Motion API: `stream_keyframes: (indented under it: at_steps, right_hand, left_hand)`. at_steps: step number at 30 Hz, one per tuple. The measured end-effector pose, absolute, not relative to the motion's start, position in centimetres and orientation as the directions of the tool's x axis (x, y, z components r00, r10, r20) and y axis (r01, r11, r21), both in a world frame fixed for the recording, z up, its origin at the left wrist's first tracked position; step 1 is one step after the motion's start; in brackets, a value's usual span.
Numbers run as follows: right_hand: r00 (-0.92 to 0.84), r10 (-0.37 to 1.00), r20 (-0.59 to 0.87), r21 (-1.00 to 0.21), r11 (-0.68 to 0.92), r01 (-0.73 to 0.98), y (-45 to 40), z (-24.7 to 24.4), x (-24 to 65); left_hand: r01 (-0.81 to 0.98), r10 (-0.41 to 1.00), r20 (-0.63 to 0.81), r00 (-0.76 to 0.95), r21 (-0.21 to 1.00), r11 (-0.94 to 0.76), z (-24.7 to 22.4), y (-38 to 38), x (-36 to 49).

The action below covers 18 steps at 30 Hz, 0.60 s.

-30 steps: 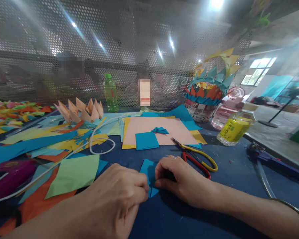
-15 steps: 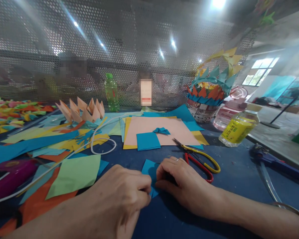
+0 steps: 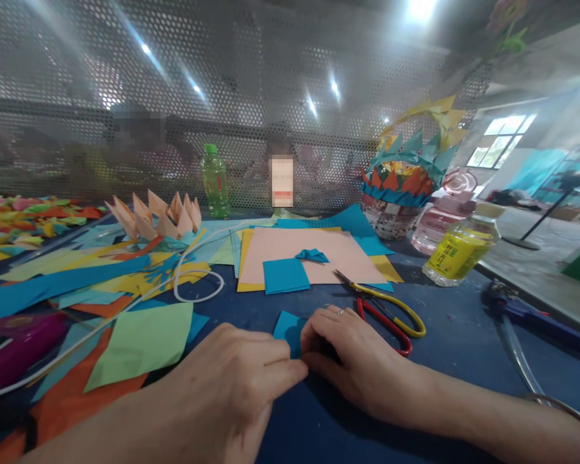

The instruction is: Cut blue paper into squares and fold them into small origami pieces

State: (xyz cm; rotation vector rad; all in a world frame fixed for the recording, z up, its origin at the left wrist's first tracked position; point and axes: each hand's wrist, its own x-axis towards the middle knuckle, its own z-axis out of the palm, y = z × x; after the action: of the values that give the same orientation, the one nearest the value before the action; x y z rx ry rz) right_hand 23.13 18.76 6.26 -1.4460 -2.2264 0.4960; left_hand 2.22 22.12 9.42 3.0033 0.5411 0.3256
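Blue paper [image 3: 287, 327] lies on the surface [image 3: 449, 328] at six o'clock, seemingly mid-fold and calling for a firm crease, beneath the left hand [image 3: 251, 367] from eight and right hand [image 3: 345, 345] from four, fingers curled, any pinch impossible to tell.

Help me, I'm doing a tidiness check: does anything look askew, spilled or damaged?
No spill or damage shows. The left side of the table looks messy, though: a white cord trails across coloured papers strewn at odd angles.
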Motion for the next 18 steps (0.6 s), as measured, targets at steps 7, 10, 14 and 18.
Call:
stream_keyframes:
  at_steps: [7,10,14,18]
  right_hand:
    - [-0.356,0.919,0.169,-0.509,0.391,0.767,19.0,6.2,23.2]
    - [-0.358,0.921,0.155,-0.511,0.385,0.769,18.9,6.2,23.2]
    - [-0.349,0.928,0.132,-0.546,0.362,0.755,18.8,6.3,23.7]
    - [-0.344,0.935,0.081,-0.592,0.323,0.739,19.1,6.7,24.7]
  left_hand:
    - [0.301,0.309,0.138,0.941,0.073,-0.951,8.9,21.8,2.9]
    - [0.289,0.286,0.146,0.947,-0.003,-0.957,8.9,21.5,3.0]
    - [0.285,0.277,0.166,0.946,-0.023,-0.958,8.9,21.2,3.0]
    - [0.294,0.289,0.177,0.941,-0.005,-0.956,8.7,21.5,2.6]
